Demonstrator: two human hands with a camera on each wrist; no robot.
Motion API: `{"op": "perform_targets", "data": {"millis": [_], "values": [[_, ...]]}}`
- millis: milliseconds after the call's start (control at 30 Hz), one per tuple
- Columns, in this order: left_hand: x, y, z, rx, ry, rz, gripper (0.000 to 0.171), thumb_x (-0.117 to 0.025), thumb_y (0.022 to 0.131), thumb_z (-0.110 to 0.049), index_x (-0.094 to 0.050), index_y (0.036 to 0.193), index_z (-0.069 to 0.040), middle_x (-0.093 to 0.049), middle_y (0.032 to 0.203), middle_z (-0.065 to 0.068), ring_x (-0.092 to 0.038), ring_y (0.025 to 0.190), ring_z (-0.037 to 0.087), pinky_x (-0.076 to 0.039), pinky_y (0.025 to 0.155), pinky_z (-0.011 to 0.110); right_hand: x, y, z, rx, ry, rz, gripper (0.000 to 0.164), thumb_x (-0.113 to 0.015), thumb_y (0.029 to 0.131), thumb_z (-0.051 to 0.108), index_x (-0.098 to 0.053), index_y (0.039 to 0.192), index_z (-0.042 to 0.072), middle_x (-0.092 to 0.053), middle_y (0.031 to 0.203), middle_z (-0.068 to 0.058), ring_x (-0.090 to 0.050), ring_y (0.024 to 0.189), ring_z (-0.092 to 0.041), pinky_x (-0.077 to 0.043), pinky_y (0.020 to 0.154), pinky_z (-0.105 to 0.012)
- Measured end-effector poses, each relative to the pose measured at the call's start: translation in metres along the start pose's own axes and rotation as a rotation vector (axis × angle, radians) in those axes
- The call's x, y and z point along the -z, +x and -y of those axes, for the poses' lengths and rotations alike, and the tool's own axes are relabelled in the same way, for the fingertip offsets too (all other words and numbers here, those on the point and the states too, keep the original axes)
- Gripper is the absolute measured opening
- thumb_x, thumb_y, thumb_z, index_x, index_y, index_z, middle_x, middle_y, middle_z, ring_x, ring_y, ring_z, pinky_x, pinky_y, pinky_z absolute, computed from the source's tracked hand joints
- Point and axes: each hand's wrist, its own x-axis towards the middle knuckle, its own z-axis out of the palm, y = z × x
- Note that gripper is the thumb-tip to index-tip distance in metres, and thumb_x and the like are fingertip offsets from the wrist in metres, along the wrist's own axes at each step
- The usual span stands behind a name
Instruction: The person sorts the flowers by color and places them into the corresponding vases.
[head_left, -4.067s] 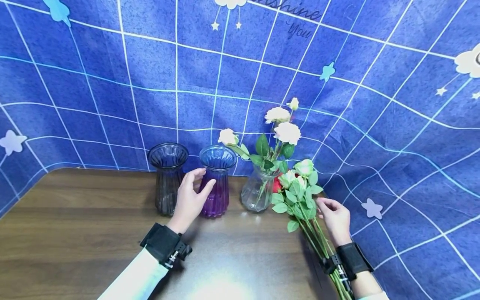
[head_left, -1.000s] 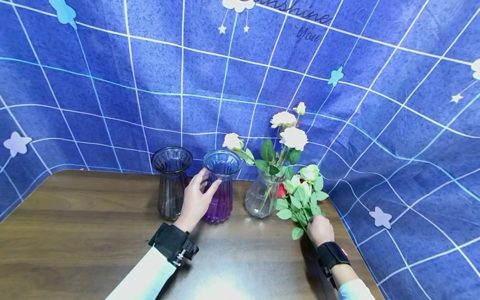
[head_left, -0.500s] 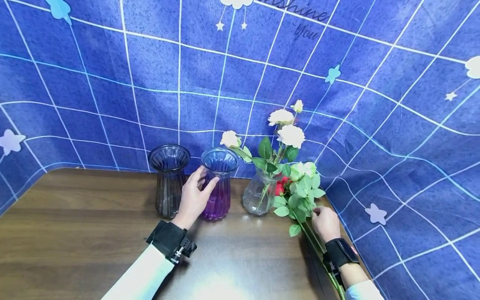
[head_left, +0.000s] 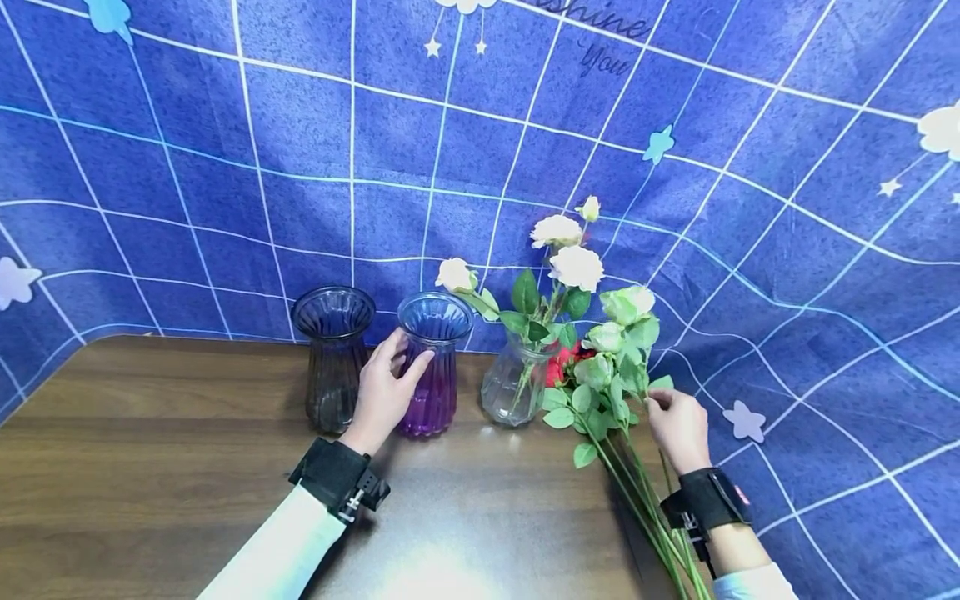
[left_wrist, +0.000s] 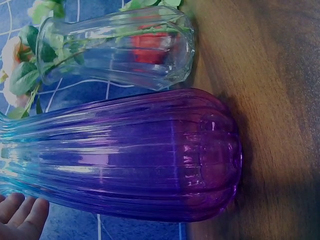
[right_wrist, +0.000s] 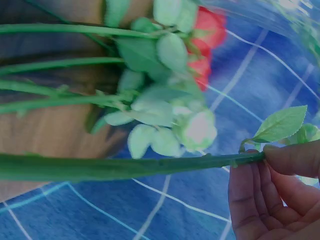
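Note:
My right hand (head_left: pixel 678 429) pinches a green rose stem (right_wrist: pixel 190 167) between thumb and fingers, just below a leaf. In the head view this pale green-white rose (head_left: pixel 628 304) rises above the other flowers at the right. Several more stems with pale roses (right_wrist: pixel 197 130) and red flowers (right_wrist: pixel 209 30) lie on the table beside it. My left hand (head_left: pixel 386 396) rests at the left side of the blue-to-purple glass vase (head_left: pixel 431 383), fingers loosely bent near its neck. In the left wrist view its fingertips (left_wrist: pixel 35 215) lie along the vase's edge; contact is hard to tell.
A dark grey glass vase (head_left: pixel 333 375) stands left of the purple one. To its right, a clear glass vase (head_left: pixel 513 387) holds white roses (head_left: pixel 576 268). The wooden table (head_left: pixel 187 433) ends at a blue gridded cloth (head_left: pixel 300 167) behind and at the right.
My right hand has moved up and right from lower on the stems, lifting the pale rose above the bunch. The left hand stays by the purple vase. The head view shifts slightly.

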Motion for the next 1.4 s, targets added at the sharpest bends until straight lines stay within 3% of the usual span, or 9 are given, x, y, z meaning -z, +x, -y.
{"op": "perform_targets", "data": {"millis": [133, 267, 367, 533, 600, 800, 967, 1067, 1400], "values": [[0.001, 0.001, -0.001, -0.008, 0.006, -0.012, 0.052, -0.068, 0.087, -0.023, -0.051, 0.13, 0.0, -0.058, 0.12, 0.021, -0.056, 0.114, 0.031, -0.05, 0.096, 0.043, 0.017, 0.006, 0.01, 0.009, 0.041, -0.071, 0.022, -0.059, 0.085, 0.01, -0.071, 0.1, -0.001, -0.071, 0.091, -0.02, -0.065, 0.083, -0.033, -0.048, 0.072, -0.042], [0.003, 0.001, -0.002, 0.007, 0.005, -0.011, 0.054, -0.068, 0.087, -0.024, -0.049, 0.131, 0.0, -0.058, 0.122, 0.021, -0.056, 0.115, 0.031, -0.05, 0.097, 0.042, 0.033, 0.012, 0.022, -0.023, 0.1, -0.104, 0.022, -0.062, 0.085, 0.014, -0.072, 0.101, 0.003, -0.072, 0.091, -0.017, -0.057, 0.065, 0.001, -0.044, 0.063, -0.02], [0.004, 0.002, -0.001, 0.012, 0.012, -0.007, 0.055, -0.067, 0.087, -0.026, -0.049, 0.132, -0.001, -0.057, 0.123, 0.02, -0.056, 0.116, 0.03, -0.049, 0.097, 0.042, 0.044, 0.014, 0.034, -0.052, 0.169, -0.118, 0.022, -0.063, 0.086, 0.017, -0.072, 0.101, 0.005, -0.072, 0.079, -0.007, -0.043, 0.057, 0.016, -0.038, 0.056, -0.011], [0.003, 0.003, 0.0, 0.012, 0.024, -0.005, 0.056, -0.067, 0.087, -0.027, -0.048, 0.133, -0.002, -0.057, 0.124, 0.02, -0.056, 0.116, 0.03, -0.049, 0.097, 0.042, 0.057, 0.016, 0.057, -0.055, 0.347, -0.15, 0.022, -0.062, 0.087, 0.015, -0.071, 0.103, 0.002, -0.055, 0.061, 0.029, -0.05, 0.053, 0.011, -0.042, 0.051, -0.008], [0.003, 0.004, 0.0, 0.013, 0.021, -0.004, 0.056, -0.067, 0.087, -0.026, -0.048, 0.133, -0.002, -0.057, 0.124, 0.02, -0.056, 0.116, 0.03, -0.049, 0.097, 0.042, 0.062, 0.017, 0.066, -0.037, 0.42, -0.163, 0.023, -0.062, 0.088, 0.013, -0.07, 0.104, -0.001, -0.053, 0.062, 0.034, -0.052, 0.053, 0.01, -0.043, 0.051, -0.007], [0.004, 0.004, -0.003, 0.017, 0.008, 0.003, 0.056, -0.067, 0.088, -0.026, -0.047, 0.133, 0.001, -0.056, 0.124, 0.021, -0.055, 0.117, 0.031, -0.049, 0.098, 0.042, 0.075, 0.019, 0.094, 0.016, 0.598, -0.207, 0.019, -0.063, 0.087, 0.009, -0.069, 0.1, -0.003, -0.06, 0.063, 0.026, -0.056, 0.054, 0.005, -0.045, 0.051, -0.009], [0.004, 0.003, -0.005, 0.036, 0.007, 0.004, 0.056, -0.066, 0.088, -0.026, -0.047, 0.133, 0.0, -0.056, 0.125, 0.02, -0.055, 0.117, 0.03, -0.048, 0.099, 0.042, 0.083, 0.024, 0.119, 0.009, 0.853, -0.184, 0.005, -0.068, 0.084, 0.007, -0.07, 0.088, 0.009, -0.067, 0.063, 0.012, -0.06, 0.054, -0.001, -0.048, 0.053, -0.012], [0.004, 0.003, -0.005, 0.046, 0.012, 0.009, 0.056, -0.066, 0.088, -0.026, -0.047, 0.134, 0.0, -0.056, 0.125, 0.02, -0.055, 0.118, 0.03, -0.048, 0.099, 0.041, 0.086, 0.027, 0.134, 0.031, 0.986, -0.18, 0.007, -0.069, 0.082, 0.005, -0.071, 0.083, 0.012, -0.069, 0.065, 0.006, -0.061, 0.053, -0.005, -0.05, 0.053, -0.015], [0.0, 0.002, -0.004, 0.037, 0.006, 0.022, 0.056, -0.066, 0.088, -0.026, -0.047, 0.134, 0.0, -0.056, 0.125, 0.021, -0.054, 0.118, 0.03, -0.048, 0.099, 0.041, 0.097, 0.038, 0.183, 0.196, 1.187, -0.205, 0.007, -0.067, 0.082, -0.001, -0.072, 0.086, 0.001, -0.068, 0.066, -0.003, -0.06, 0.054, -0.011, -0.054, 0.057, -0.02]]}}
